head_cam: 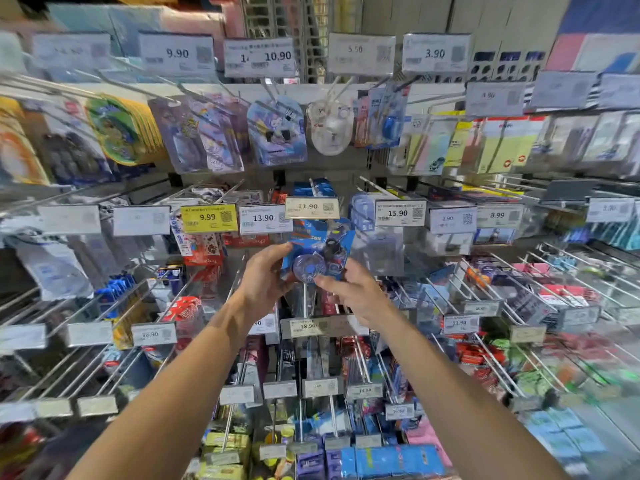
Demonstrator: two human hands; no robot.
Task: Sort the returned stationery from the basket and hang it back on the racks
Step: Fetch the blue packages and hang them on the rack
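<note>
Both hands are on one item right now: a blue cardboard blister pack (pixel 317 245) with a round bluish disc under clear plastic. The left hand (pixel 265 275) is gripping its left edge with the fingers curled round the side. The right hand (pixel 355 292) is pinching the lower right corner, thumb lying on the front by the disc. The pack is being held upright in front of the metal peg racks (pixel 227 424), just below the cream 11.90 price tag (pixel 311 207), roughly between the white 13.90 tag (pixel 263 218) and the white 15.90 tag (pixel 398 213). More blue packs (pixel 323 188) are hanging behind that 11.90 tag. Can't tell whether the pack's hole is on a peg, too blurry up there. An 18.90 tag (pixel 306 326) is sticking out below the hands.
</note>
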